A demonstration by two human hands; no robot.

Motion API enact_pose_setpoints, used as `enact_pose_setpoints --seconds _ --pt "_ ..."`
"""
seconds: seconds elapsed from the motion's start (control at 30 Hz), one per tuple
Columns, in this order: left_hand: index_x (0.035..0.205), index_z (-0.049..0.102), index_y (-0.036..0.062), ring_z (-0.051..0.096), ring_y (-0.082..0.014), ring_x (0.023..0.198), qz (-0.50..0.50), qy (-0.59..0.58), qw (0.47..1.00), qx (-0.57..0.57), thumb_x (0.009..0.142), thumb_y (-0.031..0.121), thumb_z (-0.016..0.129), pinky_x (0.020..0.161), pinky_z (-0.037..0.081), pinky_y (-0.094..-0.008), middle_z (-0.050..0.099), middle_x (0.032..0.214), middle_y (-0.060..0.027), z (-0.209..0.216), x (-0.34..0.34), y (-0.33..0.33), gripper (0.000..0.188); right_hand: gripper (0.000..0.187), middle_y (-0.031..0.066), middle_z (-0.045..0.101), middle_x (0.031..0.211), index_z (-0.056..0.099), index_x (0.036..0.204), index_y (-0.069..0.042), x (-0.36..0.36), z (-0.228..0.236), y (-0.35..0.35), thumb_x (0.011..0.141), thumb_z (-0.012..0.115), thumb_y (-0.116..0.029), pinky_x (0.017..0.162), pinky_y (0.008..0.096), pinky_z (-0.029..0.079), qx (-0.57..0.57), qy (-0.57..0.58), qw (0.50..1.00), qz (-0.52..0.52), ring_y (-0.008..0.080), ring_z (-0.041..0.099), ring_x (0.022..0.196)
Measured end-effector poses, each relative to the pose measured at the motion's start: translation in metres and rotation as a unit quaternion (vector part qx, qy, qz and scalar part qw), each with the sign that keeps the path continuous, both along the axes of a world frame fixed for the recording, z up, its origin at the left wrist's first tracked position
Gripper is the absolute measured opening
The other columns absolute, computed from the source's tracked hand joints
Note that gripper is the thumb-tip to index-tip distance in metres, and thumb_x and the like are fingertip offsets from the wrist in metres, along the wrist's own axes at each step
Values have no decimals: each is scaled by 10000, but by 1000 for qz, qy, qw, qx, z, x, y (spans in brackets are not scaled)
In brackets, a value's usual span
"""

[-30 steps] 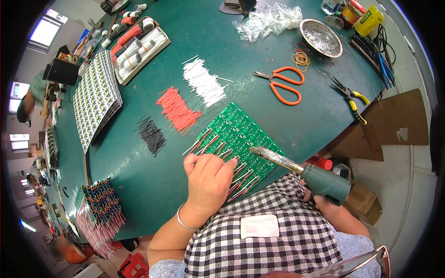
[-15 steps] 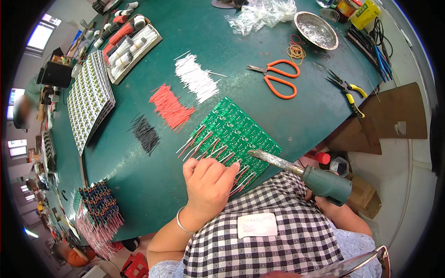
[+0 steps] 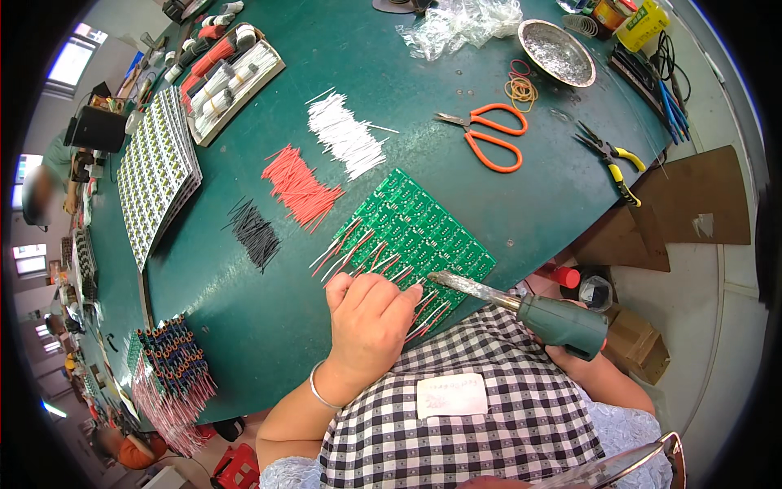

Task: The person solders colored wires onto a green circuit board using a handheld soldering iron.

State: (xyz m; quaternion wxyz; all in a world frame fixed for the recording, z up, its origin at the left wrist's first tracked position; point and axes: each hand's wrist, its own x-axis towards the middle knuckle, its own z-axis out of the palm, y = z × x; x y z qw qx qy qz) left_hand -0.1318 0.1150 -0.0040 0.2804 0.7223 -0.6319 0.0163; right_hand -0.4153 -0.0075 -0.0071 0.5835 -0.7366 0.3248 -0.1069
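A green circuit board panel (image 3: 419,216) lies on the table in front of me, with short red, white and black wires (image 3: 358,251) along its near-left side. My left hand (image 3: 371,318) rests over that edge, fingers curled and thumb on the board; what they pinch is hidden. From the right, my right hand (image 3: 574,363) grips a soldering gun (image 3: 562,326) with a green body. Its metal tip points left, at the board just beside my left thumb. Beyond the board lie piles of white wires (image 3: 346,137), red wires (image 3: 301,189) and black wires (image 3: 254,236).
Orange-handled scissors (image 3: 494,138), yellow-handled pliers (image 3: 611,159), rubber bands (image 3: 521,90) and a metal bowl (image 3: 556,54) lie farther right. At left are stacked white panels (image 3: 155,175), a box of wire bundles (image 3: 232,90) and a heap of wired parts (image 3: 171,367).
The soldering gun has shifted slightly left and down, its tip moving closer to my left thumb. My left hand has moved only slightly.
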Motion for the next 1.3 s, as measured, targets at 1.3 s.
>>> enact_pose_setpoints --seconds 1.3 --pt "814 663 111 533 -160 688 10 5 1000 -9 607 3 721 741 320 -337 513 672 26 -1 -1 1 241 350 139 616 1096 613 1083 -5 9 6 -4 750 678 -89 910 379 438 -45 -13 998 32 280 568 1039"
